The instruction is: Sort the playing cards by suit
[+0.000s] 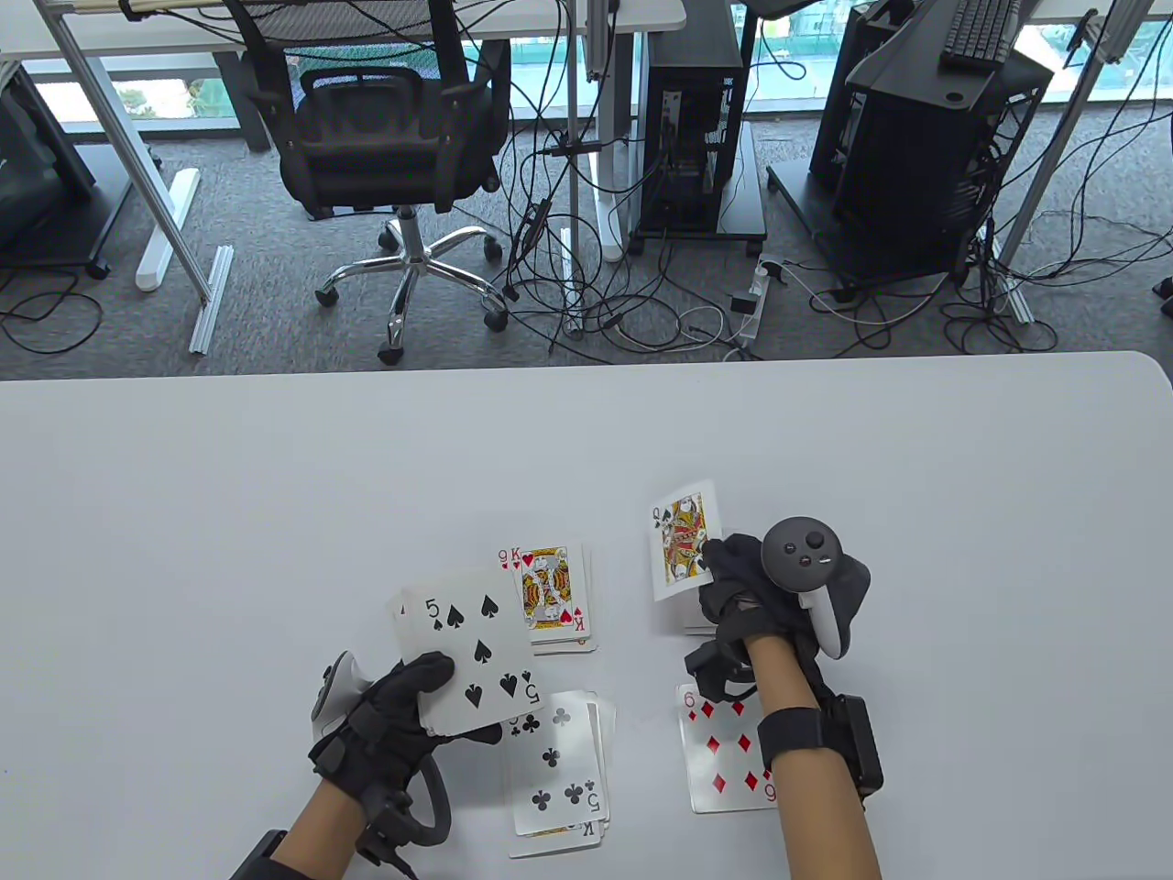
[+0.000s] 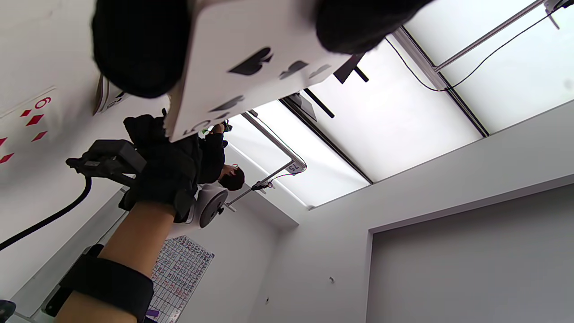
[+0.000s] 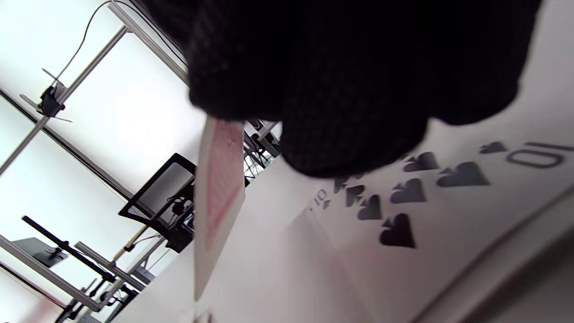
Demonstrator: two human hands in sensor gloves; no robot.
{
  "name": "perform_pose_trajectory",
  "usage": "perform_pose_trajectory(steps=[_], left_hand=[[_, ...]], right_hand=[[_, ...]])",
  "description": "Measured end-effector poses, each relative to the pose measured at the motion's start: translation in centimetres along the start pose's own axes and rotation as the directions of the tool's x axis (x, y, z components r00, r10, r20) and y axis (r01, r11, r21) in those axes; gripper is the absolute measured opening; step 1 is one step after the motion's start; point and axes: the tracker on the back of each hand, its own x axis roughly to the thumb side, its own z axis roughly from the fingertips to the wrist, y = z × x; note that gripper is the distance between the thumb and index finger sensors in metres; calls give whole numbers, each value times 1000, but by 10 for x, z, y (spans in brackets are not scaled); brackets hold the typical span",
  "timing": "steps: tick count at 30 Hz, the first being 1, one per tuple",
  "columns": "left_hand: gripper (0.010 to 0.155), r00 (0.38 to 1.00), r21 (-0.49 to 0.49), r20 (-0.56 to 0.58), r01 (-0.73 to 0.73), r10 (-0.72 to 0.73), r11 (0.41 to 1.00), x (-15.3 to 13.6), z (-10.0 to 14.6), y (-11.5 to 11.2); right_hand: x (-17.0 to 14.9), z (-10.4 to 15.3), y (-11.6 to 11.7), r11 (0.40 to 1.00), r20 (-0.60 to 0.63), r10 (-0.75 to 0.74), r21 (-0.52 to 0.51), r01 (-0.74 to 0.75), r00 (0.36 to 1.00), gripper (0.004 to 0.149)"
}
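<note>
My left hand (image 1: pixel 438 697) holds a small stack of face-up cards with the five of spades (image 1: pixel 467 655) on top, above the table's near left. The left wrist view shows it from below (image 2: pixel 251 67). My right hand (image 1: pixel 719 573) pinches the queen of spades (image 1: pixel 683 541), lifted and tilted over a pile mostly hidden under that hand. In the right wrist view the held card shows edge-on with its red back (image 3: pixel 219 197), above a ten of spades (image 3: pixel 403 202) lying on the table.
A hearts pile topped by the king of hearts (image 1: pixel 550 596) lies mid-table. A clubs pile topped by the five of clubs (image 1: pixel 554 761) lies by my left hand. The six of diamonds (image 1: pixel 724 752) lies under my right forearm. The white table (image 1: pixel 275 477) extends beyond.
</note>
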Motion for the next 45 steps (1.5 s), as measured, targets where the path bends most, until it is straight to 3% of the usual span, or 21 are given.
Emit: perform_pose_trajectory(steps=[4, 8, 14, 19, 22, 25, 28, 32, 34, 36, 40, 43, 45], left_hand=[[56, 1000, 1, -1, 3, -3, 1000, 0, 0, 0], [56, 1000, 4, 0, 5, -5, 1000, 0, 0, 1], [56, 1000, 10, -5, 7, -7, 1000, 0, 0, 1], [56, 1000, 8, -3, 8, -8, 1000, 1, 0, 1], [56, 1000, 6, -3, 7, -7, 1000, 1, 0, 1], [57, 1000, 6, -5, 4, -4, 1000, 1, 1, 1], [57, 1000, 7, -5, 6, -6, 1000, 1, 0, 1], [57, 1000, 11, -10, 4, -4, 1000, 0, 1, 1], [56, 1000, 13, -12, 5, -4, 1000, 0, 1, 1], [57, 1000, 16, -13, 6, -5, 1000, 0, 1, 1], [57, 1000, 21, -18, 4, -4, 1000, -1, 1, 0], [57, 1000, 22, -20, 4, -3, 1000, -1, 1, 0], [56, 1000, 22, -19, 5, -4, 1000, -1, 1, 0]], right_hand=[[-9, -5, 7, 965, -68, 262, 27, -261, 963, 45], [-12, -8, 18, 860, -87, 508, 91, -501, 857, 48], [-7, -10, 33, 756, -54, 651, 128, -641, 757, 51], [-1, -7, 41, 623, -8, 778, 132, -771, 628, 54], [3, -5, 40, 613, -16, 788, 119, -781, 616, 56], [11, -2, 33, 623, -13, 781, 87, -777, 625, 58], [26, 4, 28, 676, 54, 735, 25, -737, 676, 58], [60, 28, 29, 846, 262, 524, -52, -530, 811, 58], [74, 43, 34, 936, 382, 333, -20, -352, 862, 58], [86, 60, 40, 984, 446, 150, 20, -177, 882, 58], [108, 92, 57, 979, 548, -149, 196, 46, 823, 65], [119, 110, 70, 958, 573, -205, 285, 42, 793, 76], [123, 117, 75, 957, 592, -196, 289, 21, 782, 81]])
